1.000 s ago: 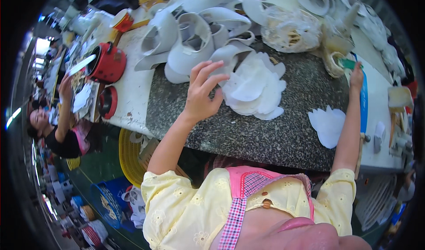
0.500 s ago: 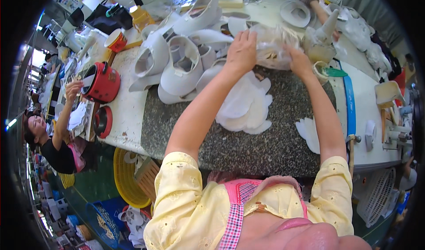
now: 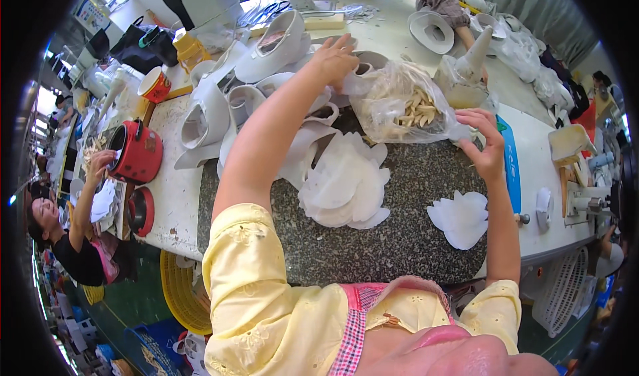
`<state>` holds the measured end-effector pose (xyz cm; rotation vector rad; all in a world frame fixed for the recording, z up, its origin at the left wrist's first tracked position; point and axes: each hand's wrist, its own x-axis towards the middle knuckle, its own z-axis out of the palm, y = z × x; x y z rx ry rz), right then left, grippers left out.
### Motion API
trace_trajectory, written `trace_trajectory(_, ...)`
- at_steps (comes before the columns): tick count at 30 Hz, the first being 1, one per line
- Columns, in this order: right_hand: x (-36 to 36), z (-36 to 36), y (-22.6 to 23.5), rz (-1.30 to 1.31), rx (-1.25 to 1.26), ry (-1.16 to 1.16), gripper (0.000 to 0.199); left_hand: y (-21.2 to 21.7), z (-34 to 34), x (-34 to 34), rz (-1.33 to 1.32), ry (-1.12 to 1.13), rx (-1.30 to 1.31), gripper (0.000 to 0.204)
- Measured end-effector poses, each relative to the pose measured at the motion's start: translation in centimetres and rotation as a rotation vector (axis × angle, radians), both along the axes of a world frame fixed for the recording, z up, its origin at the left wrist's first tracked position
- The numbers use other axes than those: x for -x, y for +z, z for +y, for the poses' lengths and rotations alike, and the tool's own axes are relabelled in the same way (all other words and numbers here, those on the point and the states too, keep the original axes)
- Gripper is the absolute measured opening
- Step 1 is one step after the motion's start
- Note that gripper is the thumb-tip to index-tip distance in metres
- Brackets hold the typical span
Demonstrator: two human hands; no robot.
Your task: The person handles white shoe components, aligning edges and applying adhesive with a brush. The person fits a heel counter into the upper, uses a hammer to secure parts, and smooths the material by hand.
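A clear plastic bag lies at the far edge of the dark speckled stone slab, with several pale tan curved pieces inside. My right hand has the bag's right corner between thumb and fingers. My left hand is by the bag's left end, over white moulded shell shapes, fingers stretched and apart. Nearer me on the slab lies a pile of thin white petal-shaped sheets. A smaller stack of white petal-shaped sheets is by my right forearm.
A cloudy container with a cone-shaped top stands behind the bag. A blue strip lies on the right. At left are a red pot and its lid. A co-worker's gloved arm reaches in from the far side.
The bag has come nearer and spread out, showing its tan pieces. My left hand has moved left and away from me; my right hand has moved right and nearer. The view has shifted slightly.
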<state>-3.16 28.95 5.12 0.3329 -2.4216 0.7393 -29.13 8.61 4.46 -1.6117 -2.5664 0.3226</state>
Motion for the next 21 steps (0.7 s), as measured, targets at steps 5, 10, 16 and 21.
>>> trace_trajectory(5,1.2,-4.3,-2.0,-0.036,0.182,0.054,0.025,3.6,-3.3,-0.5,-0.028,-0.169,-0.08,0.042)
trace_trajectory(10,3.9,-7.8,-2.3,0.026,0.305,0.016,0.026,3.8,-8.5,-0.2,0.061,-0.007,-0.776,0.053)
trace_trajectory(16,6.5,-11.1,-2.7,0.143,0.074,0.051,0.025,1.1,-8.5,-6.2,0.082,-0.074,-0.695,0.046)
trace_trajectory(21,5.6,-10.8,-4.4,-0.058,0.098,0.134,0.01,-0.2,-22.8,-3.5,0.266,0.557,-1.255,0.041)
